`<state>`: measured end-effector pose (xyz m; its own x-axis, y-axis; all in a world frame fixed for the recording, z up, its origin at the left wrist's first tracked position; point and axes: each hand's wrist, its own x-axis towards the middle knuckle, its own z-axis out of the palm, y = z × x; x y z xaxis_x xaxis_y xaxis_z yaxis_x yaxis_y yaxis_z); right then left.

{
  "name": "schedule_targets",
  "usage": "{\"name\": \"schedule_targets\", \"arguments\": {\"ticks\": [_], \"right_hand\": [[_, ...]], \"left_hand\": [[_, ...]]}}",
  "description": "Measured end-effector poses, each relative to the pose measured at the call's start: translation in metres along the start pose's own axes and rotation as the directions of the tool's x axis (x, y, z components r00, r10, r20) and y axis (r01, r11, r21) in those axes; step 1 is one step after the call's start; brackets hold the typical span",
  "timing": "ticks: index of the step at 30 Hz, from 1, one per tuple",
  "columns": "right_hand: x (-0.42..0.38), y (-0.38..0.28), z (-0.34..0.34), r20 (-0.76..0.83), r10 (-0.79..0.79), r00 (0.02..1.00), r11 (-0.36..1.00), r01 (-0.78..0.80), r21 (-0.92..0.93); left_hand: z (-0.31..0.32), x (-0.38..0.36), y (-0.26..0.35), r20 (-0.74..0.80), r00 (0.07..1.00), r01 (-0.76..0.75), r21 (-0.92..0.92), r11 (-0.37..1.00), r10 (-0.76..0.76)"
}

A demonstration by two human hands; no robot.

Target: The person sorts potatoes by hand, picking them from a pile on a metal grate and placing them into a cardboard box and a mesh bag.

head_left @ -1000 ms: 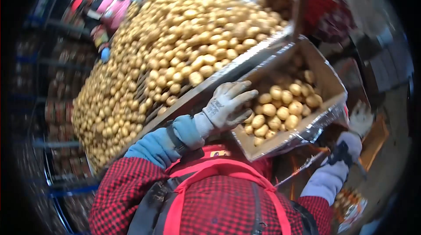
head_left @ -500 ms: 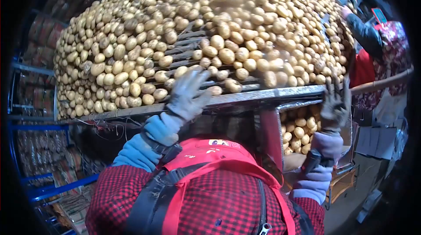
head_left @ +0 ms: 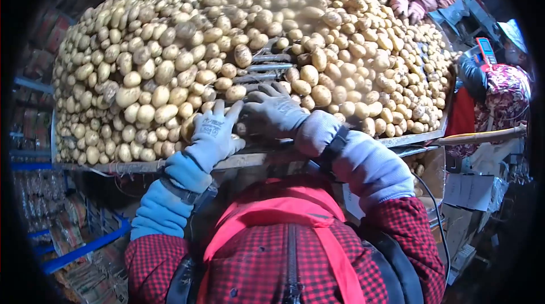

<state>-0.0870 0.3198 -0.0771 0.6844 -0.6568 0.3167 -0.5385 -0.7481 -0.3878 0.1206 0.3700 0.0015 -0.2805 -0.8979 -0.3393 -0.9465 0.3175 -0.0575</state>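
Left hand [head_left: 211, 133], in a grey work glove, is lying flat with fingers spread apart on the potatoes [head_left: 147, 105] at the near edge of the heap, gripping nothing. Right hand [head_left: 274, 110], gloved the same, is lying just beside it with fingers fanned open, palm down over potatoes and the exposed metal bars [head_left: 258, 68] of the sorting counter [head_left: 136, 166]; the two hands are nearly touching. Blue sleeve cuffs are showing over red checked jacket sleeves. The potatoes are piling across the whole counter, thickest toward the far side, with a bare strip of bars running out from the right hand. Below the counter's right end a box [head_left: 421, 169] is holding more potatoes. At the far right corner another person's gloved hands [head_left: 410, 7] are resting on the heap
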Motion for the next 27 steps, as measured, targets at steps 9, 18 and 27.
{"name": "schedule_targets", "arguments": {"ticks": [9,18,27], "right_hand": [[0.000,0.057,-0.036,0.151,0.140,0.979,0.958,-0.095,-0.270],[-0.055,0.152,-0.103,-0.034,0.122,0.992,0.900,-0.125,-0.418],[-0.114,0.250,-0.182,-0.236,0.383,0.893,0.759,-0.450,-0.471]], "left_hand": [[0.012,0.065,0.049,0.117,0.992,-0.022,-0.196,0.980,0.046],[0.016,0.186,0.143,-0.139,0.986,-0.143,-0.453,0.880,0.089],[-0.021,0.256,0.235,-0.104,0.925,-0.328,-0.701,0.634,0.364]]}}
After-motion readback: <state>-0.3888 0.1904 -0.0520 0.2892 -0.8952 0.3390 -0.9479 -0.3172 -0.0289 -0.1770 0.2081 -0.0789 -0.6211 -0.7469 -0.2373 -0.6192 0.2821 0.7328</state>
